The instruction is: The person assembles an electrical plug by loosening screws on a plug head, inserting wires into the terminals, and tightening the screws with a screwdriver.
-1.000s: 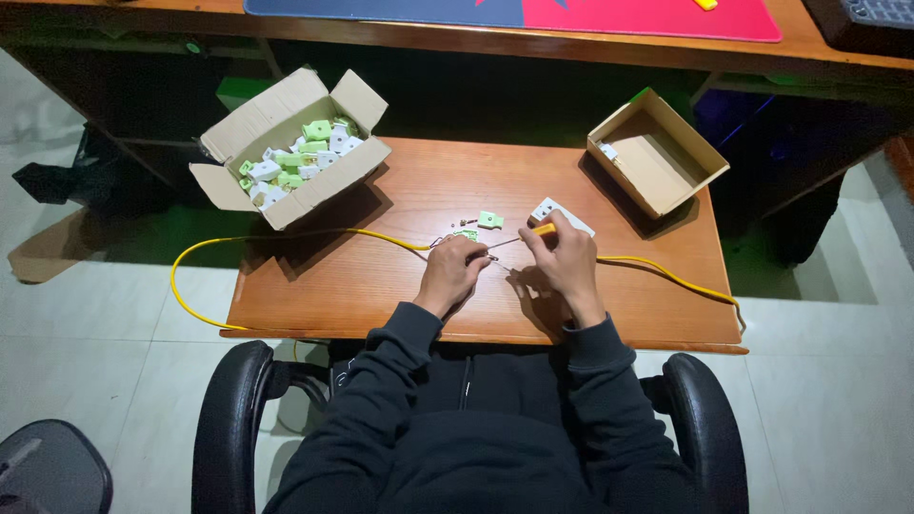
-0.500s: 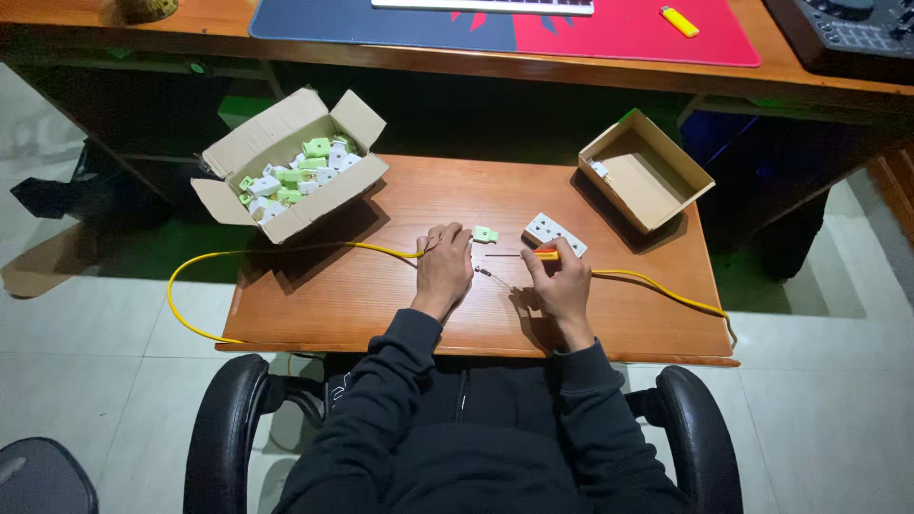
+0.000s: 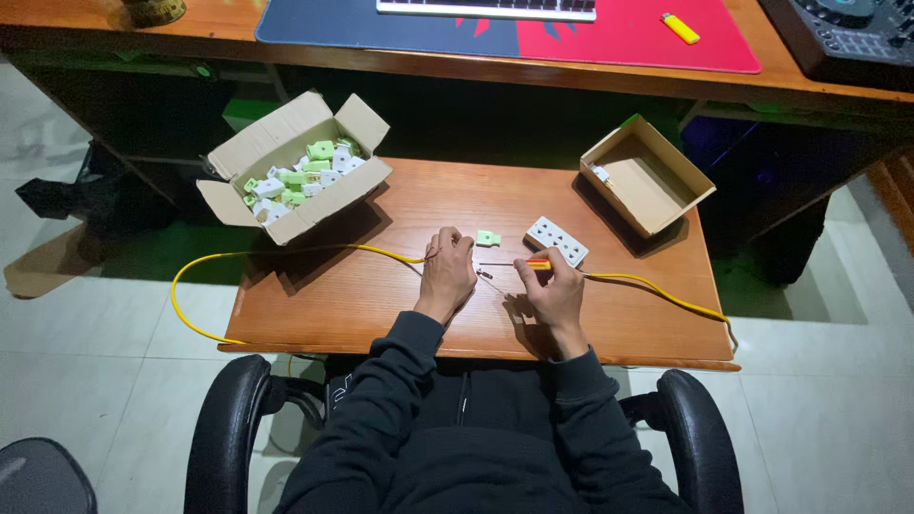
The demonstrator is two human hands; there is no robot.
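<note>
Can't make out what the left hand (image 3: 447,276) is pinching, it's hidden in the fingers where the yellow cable (image 3: 286,252) ends. Right hand (image 3: 550,290) is wrapped around one screwdriver (image 3: 509,265), tip pointing left. Also on the table (image 3: 381,305): one white socket strip (image 3: 557,240), one green piece (image 3: 488,238), two boxes (image 3: 295,167), one cut-off chair below.

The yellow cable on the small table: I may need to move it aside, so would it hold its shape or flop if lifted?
The yellow cable loops off the table edge and sags, so it probably flops. Thin, likely light. Its end sits by the left hand, so tugging might disturb it.
</note>
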